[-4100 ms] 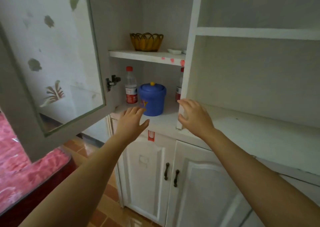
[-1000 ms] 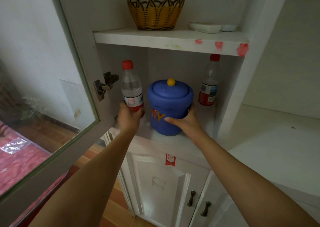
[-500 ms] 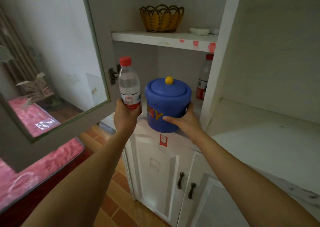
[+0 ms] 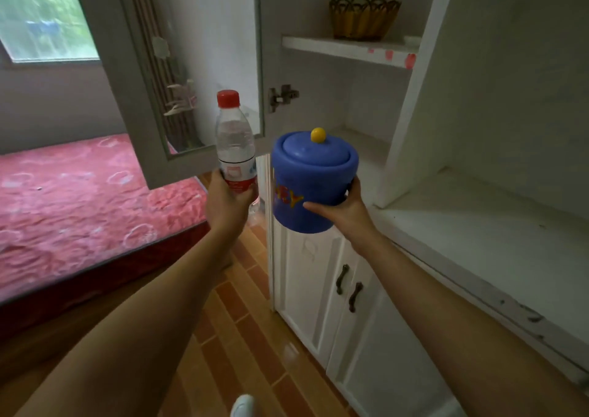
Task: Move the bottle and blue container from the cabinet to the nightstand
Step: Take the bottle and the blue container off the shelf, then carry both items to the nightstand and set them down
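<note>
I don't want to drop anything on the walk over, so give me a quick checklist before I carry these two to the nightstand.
1. Left hand wrapped round the bottle: ok.
2. Bottle upright, red cap on: ok.
3. Right hand on the blue container: ok, though it grips from one side only.
4. Container lid seated: looks ok; tightness cannot tell.
5. Both items clear of the cabinet shelf: ok.
6. Open cabinet door close beside the bottle: not ok, mind it.

Wicker basket [image 4: 364, 18] on upper shelf [image 4: 347, 48], red bed [image 4: 79, 206], window [image 4: 41, 15]
</note>
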Available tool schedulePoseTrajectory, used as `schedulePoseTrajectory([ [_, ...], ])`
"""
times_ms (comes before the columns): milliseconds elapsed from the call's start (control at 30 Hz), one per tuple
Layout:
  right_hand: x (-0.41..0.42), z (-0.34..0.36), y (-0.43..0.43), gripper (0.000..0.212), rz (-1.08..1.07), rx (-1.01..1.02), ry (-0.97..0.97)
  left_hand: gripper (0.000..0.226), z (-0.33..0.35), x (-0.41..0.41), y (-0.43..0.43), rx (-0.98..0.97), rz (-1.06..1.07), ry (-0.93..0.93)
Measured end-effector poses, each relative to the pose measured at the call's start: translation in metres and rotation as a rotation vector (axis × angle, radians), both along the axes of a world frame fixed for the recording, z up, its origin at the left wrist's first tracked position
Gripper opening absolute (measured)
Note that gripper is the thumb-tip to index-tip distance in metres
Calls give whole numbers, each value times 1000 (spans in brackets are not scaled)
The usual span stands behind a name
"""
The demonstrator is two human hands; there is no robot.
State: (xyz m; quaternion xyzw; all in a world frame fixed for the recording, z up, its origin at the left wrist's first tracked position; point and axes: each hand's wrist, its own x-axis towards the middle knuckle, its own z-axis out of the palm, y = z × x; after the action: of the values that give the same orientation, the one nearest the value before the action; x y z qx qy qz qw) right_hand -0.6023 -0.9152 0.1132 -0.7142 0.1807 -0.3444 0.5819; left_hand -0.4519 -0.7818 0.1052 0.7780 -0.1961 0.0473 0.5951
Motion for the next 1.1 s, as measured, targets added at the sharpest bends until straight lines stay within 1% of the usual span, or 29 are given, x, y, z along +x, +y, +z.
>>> schedulePoseTrajectory([
  [200,0,-2,39,94,115,-2,4,53,-2,-20,61,34,149,-20],
  [467,30,0,107,95,276,-21,-28,54,-1,-21,158,56,377,-15],
  [700,57,0,198,95,403,-98,-10,52,2,-34,273,85,585,4],
  [767,62,-2,225,96,468,-84,-41,52,2,-42,309,102,652,16],
  [867,68,-4,268,90,552,-40,-67,53,1,-57,360,122,749,36],
  [933,71,-6,296,89,610,2,-62,53,2,-68,392,133,806,44],
  [1100,77,-10,364,91,753,15,-46,57,1,-98,465,148,946,54],
])
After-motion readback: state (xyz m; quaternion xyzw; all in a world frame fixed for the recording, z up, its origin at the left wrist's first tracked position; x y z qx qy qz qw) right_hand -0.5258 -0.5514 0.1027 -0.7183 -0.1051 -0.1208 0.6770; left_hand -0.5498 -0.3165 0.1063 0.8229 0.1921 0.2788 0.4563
